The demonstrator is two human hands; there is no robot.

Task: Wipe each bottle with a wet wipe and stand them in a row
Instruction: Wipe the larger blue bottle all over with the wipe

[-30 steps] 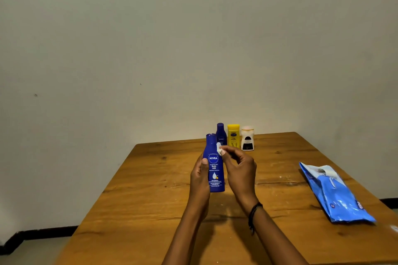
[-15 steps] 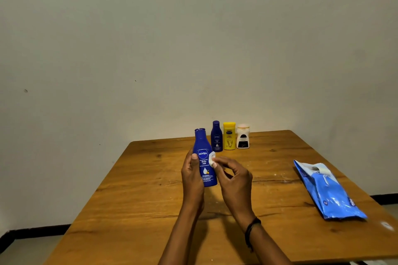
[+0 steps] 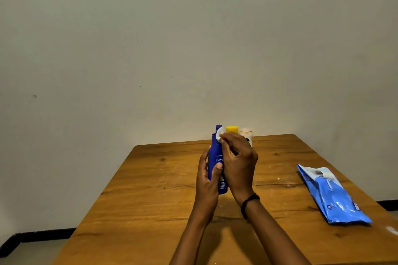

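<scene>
Wiping the shoulder of the blue bottle, held up above the tabletop.

I have the left hand (image 3: 206, 178) wrapped round the body of the blue bottle (image 3: 215, 150), upright over the tabletop (image 3: 150, 189). The right hand (image 3: 239, 157) pinches a small bunched wet wipe (image 3: 219, 135) against its shoulder near the cap. To do this well I'd grip firm and low, turn the bottle rather than the wipe, and work from cap down to base. The yellow bottle (image 3: 232, 129) and white bottle (image 3: 246, 132) stand side by side at the far edge, and I judge this one belongs beside them.
</scene>
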